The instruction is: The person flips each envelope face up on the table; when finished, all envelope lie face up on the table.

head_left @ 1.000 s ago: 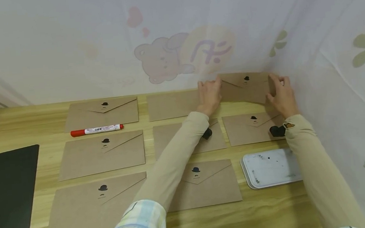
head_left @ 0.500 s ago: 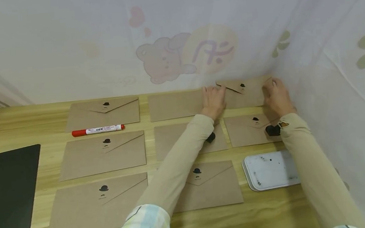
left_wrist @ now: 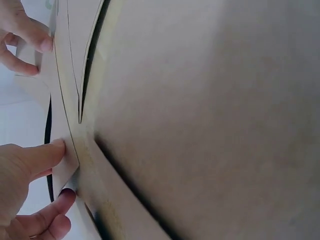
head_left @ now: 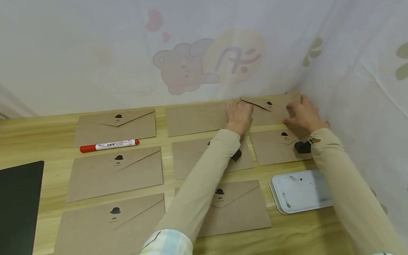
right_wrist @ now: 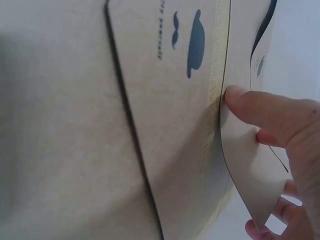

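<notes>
A brown kraft-paper envelope [head_left: 265, 116] with a small black hat print lies at the back right, its pointed flap slightly raised. My left hand [head_left: 239, 116] grips it at the left end; in the left wrist view the thumb [left_wrist: 50, 156] lies on its face near the corner, with a fingertip just past the edge. At the right end, my right hand [head_left: 304, 114] pinches it, the thumb [right_wrist: 250, 106] on the front and other fingers behind. That end bends up off the table in the right wrist view.
Several similar envelopes [head_left: 117, 173] lie in rows on the wooden table [head_left: 300, 232]. A red marker [head_left: 109, 146] lies among those at left. There is a white tin [head_left: 302, 191] at right and a black mat [head_left: 8, 217] at far left. White curtains [head_left: 93, 64] hang behind and at right.
The envelope, tilted up against the curtain earlier, has come down toward the table. My left hand has shifted slightly right; my right hand has moved left and lower.
</notes>
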{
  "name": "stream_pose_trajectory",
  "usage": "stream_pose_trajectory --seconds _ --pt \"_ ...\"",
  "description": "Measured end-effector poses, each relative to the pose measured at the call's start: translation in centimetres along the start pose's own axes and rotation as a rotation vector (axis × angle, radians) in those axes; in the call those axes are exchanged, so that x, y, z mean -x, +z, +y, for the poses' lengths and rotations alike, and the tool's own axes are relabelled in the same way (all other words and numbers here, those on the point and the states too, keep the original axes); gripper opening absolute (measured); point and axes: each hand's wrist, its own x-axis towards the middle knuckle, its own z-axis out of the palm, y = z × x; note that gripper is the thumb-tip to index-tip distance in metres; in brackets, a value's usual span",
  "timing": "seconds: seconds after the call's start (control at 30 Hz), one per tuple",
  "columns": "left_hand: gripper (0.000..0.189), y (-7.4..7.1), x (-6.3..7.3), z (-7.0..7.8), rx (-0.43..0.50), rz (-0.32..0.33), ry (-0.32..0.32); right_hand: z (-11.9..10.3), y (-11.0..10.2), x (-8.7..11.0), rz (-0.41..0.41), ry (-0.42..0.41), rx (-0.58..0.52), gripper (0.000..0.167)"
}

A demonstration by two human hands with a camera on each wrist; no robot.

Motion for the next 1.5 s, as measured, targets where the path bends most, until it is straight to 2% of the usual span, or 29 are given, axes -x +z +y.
stream_pose_trajectory --seconds 0.3,0.63,1.03,1.23,1.5 --pt "0.01 0.1 -0.2 0.3 0.038 -0.007 -0.011 0.0 -0.2 -0.1 -0.001 -0.001 0.005 0.058" --pt "0.01 0.1 -0.3 0.0 0.051 0.034 0.003 0.1 -0.1 0.2 0.103 0.03 -0.044 0.058" --pt "0.01 0.0 -0.2 0.0 0.046 0.033 -0.018 0.1 -0.1 -0.1 0.08 0.024 -0.032 0.057" --pt "0.015 0.0 -0.4 0.5 -0.005 0.006 -0.026 0.3 -0.2 0.0 0.052 0.029 -0.024 0.055" --pt "0.023 -0.1 -0.3 1.1 -0.145 -0.043 0.0 0.4 -0.2 0.0 0.009 0.04 -0.034 0.05"
